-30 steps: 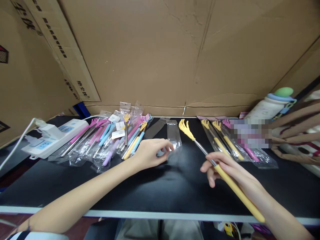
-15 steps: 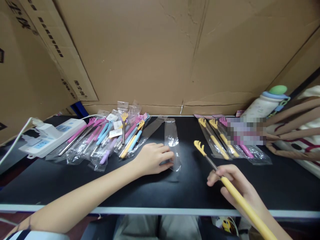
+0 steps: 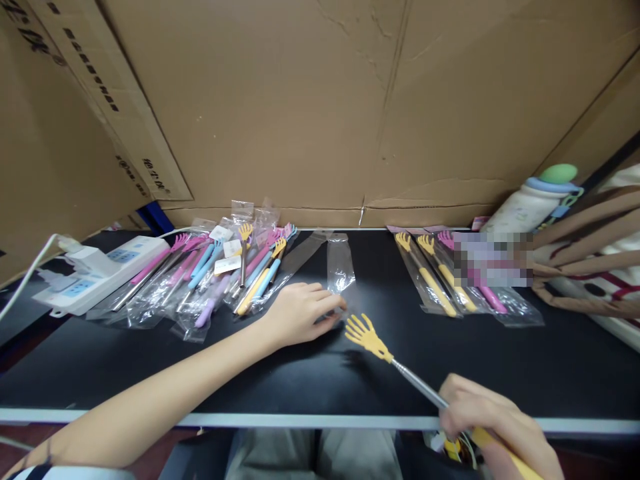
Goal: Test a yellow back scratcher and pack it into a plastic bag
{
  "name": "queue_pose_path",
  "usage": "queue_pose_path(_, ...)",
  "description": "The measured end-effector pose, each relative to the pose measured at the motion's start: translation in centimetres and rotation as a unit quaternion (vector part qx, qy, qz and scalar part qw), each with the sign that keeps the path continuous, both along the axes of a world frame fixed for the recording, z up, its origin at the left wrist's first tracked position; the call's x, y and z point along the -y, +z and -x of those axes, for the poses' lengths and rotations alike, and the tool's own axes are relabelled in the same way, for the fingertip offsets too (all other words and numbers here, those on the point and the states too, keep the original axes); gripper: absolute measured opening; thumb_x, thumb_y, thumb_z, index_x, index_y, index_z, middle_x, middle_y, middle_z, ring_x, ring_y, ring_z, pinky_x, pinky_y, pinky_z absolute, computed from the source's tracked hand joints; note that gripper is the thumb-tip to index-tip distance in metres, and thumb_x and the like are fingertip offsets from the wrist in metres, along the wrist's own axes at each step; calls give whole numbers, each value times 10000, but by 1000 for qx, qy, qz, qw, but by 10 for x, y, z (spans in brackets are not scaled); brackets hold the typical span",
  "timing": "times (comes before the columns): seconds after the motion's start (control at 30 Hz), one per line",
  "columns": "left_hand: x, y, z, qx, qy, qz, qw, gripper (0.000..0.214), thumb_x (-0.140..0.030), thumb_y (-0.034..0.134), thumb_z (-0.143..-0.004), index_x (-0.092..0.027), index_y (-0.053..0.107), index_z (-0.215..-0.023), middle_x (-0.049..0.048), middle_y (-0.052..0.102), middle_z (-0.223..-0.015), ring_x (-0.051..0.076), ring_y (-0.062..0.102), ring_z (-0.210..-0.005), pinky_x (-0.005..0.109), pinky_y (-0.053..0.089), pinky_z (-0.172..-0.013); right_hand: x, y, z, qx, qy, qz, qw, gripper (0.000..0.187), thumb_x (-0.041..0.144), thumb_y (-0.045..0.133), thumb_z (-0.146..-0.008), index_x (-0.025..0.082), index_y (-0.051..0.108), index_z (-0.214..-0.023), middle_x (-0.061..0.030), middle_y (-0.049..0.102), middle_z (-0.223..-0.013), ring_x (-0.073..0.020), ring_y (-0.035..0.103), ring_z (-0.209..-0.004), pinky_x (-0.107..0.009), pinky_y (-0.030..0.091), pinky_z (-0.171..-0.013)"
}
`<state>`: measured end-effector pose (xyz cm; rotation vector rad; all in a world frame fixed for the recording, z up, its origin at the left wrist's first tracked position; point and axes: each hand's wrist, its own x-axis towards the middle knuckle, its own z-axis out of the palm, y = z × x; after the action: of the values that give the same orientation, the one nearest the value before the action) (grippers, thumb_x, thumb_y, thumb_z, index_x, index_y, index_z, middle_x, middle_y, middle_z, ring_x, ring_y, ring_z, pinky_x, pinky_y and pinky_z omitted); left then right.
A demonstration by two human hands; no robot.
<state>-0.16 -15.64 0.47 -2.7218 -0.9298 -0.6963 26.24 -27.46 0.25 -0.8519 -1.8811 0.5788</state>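
Note:
My right hand (image 3: 493, 417) is closed around a back scratcher (image 3: 415, 380) with a yellow handle, a metal shaft and a yellow claw head. The handle's end is out of view. The claw points up and left, just beside the fingertips of my left hand (image 3: 305, 313). That hand rests at the near end of a clear plastic bag (image 3: 341, 260), thumb and forefinger on its lower edge. Exactly how the fingertips grip the film is hard to see. Another thin clear bag (image 3: 305, 257) lies slanted just behind the hand.
Left of centre, a pile of back scratchers (image 3: 215, 273) in clear bags lies beside a white power strip (image 3: 105, 273). Several bagged scratchers (image 3: 430, 273) lie on the right, near a bottle (image 3: 520, 207) and a fabric bag (image 3: 590, 267). Cardboard (image 3: 280, 100) walls the back.
My right hand has moved down and regripped the back scratcher in a fuller grasp. The claw has swung down and left toward my left hand, and turned its flat face up.

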Motion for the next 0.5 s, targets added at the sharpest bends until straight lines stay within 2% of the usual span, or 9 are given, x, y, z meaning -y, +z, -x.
queue_pose_path(0.13,1,0,0,16,4,-9,1000,157,-235,489,-869,-270,609,-965,-57,664,-754,102,594,-712,224,372,-589,-3,5,9,78,50,-58,994,290,354,356,-941,209,562,-797,-11,485,-546,-139,483,-501,-266,360,-486)
queue_pose_path(0.3,2,1,0,24,4,-23,999,169,-253,495,-887,-271,632,-985,-36,651,-722,104,581,-669,212,370,-587,-4,-2,19,83,-4,-60,995,285,354,364,-935,201,569,-808,-23,502,-574,-143,473,-524,-280,360,-509)
queue_pose_path(0.5,4,3,0,0,-1,-40,999,231,-241,478,-899,-269,613,-1085,-25,646,-715,112,573,-662,223,370,-589,2,-7,23,93,-35,-80,992,150,245,410,-898,206,547,-850,-8,482,-591,-137,447,-523,-267,335,-508)
